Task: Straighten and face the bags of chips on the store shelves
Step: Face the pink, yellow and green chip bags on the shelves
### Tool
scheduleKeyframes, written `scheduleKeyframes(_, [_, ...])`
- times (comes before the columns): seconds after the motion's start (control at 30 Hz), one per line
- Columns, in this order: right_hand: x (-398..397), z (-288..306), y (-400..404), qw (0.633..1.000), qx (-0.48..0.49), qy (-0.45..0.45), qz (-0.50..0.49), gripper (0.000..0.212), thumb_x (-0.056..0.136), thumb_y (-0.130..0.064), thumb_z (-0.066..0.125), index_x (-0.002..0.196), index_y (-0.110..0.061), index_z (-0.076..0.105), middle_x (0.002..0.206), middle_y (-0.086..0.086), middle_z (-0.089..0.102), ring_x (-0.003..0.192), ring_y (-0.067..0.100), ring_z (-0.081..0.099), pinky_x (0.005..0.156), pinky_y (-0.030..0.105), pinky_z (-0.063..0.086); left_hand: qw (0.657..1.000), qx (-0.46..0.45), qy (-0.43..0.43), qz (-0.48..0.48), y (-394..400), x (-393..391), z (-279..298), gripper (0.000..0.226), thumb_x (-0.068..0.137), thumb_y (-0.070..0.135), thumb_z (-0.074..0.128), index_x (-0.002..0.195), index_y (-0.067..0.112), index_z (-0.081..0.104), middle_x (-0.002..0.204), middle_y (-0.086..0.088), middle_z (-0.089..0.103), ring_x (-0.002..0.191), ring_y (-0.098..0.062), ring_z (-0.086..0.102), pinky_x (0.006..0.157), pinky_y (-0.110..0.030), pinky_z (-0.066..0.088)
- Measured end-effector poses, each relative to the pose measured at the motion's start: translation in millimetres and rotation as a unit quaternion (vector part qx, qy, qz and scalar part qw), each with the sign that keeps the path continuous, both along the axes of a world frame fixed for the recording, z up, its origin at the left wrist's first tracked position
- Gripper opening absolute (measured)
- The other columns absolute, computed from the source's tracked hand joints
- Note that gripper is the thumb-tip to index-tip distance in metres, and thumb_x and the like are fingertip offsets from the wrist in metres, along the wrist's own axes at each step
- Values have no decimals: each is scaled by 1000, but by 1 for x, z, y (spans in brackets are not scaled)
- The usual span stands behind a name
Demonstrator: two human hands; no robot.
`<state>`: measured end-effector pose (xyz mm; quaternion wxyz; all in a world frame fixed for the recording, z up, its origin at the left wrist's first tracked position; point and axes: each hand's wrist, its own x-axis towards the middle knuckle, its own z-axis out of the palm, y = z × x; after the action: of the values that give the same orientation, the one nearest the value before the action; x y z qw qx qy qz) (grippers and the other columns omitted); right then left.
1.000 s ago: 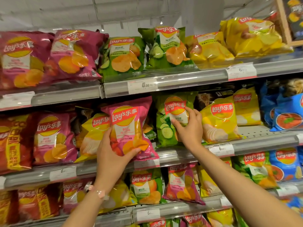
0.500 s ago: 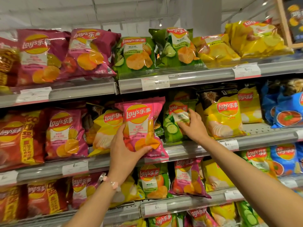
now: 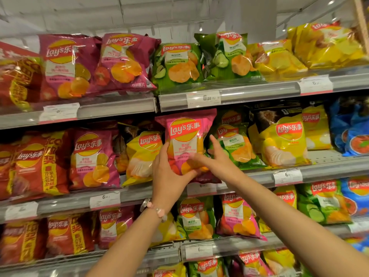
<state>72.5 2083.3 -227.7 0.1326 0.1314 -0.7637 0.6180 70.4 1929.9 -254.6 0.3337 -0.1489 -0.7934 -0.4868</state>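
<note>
Head view, close, facing the shelves (image 3: pixel 279 176)

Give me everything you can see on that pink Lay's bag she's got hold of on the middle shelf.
The pink Lay's bag is glossy, crinkled film with a red-and-yellow logo, a pale label panel and pictured chips. It stands upright, facing out, at the middle shelf front, between a yellow bag and a green bag. The left hand grips its lower left; the right hand touches its lower right.

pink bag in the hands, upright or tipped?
Upright. The pink bag faces front, logo at top and roughly level. Left hand grips its lower left; right hand touches its lower right.
</note>
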Motion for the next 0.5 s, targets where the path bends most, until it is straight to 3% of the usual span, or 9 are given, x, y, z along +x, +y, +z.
scheduleKeyframes(0.07, [0,0,-4,1000,-10,6,2,99,76,-31,77,151,-27,12,141,0,42,113,1,42,74,8,44,1000,-12,10,3,0,0,1,106,53,52,84,142,33,30,138,8,44,127,-13,43,102,-44,44])
scheduleKeyframes(0.1, [0,0,-4,1000,-14,16,-1,94,76,-26,78,149,-27,17,135,0,47,109,3,47,76,11,48,1000,-22,13,-1,0,1,1,105,55,50,85,142,33,30,138,8,44,128,-13,42,103,-44,43])
scheduleKeyframes(0.23, [5,-1,2,998,-51,38,-24,77,79,-15,75,143,-22,34,126,4,56,114,15,55,92,42,53,998,-43,-6,-55,-15,9,2,99,57,64,76,141,44,26,140,16,40,128,-5,43,103,-35,44])
scheduleKeyframes(0.3, [6,0,10,997,-56,39,-38,76,78,-15,75,143,-24,36,122,2,56,115,17,55,93,44,52,1000,-29,10,-2,-34,9,4,95,61,71,70,141,40,30,138,15,38,129,-10,40,105,-37,40])
scheduleKeyframes(0.37, [7,0,16,997,-48,33,-42,77,79,-17,75,144,-27,35,122,1,53,117,19,52,95,46,51,993,-24,19,112,-56,1,8,91,66,64,72,140,27,35,137,3,39,129,-20,36,107,-43,35])
scheduleKeyframes(0.43, [8,0,18,998,-39,32,-43,77,79,-18,75,143,-28,36,123,0,51,116,16,50,94,44,51,979,-35,-33,197,-76,-8,13,97,66,61,73,144,22,31,143,-11,34,133,-28,28,109,-47,30])
scheduleKeyframes(0.5, [9,-1,16,998,-33,35,-44,75,79,-18,75,143,-28,37,123,-1,51,113,12,48,92,40,51,970,-39,-129,201,-87,-16,14,110,62,65,74,149,26,19,150,-15,22,139,-32,20,111,-50,28])
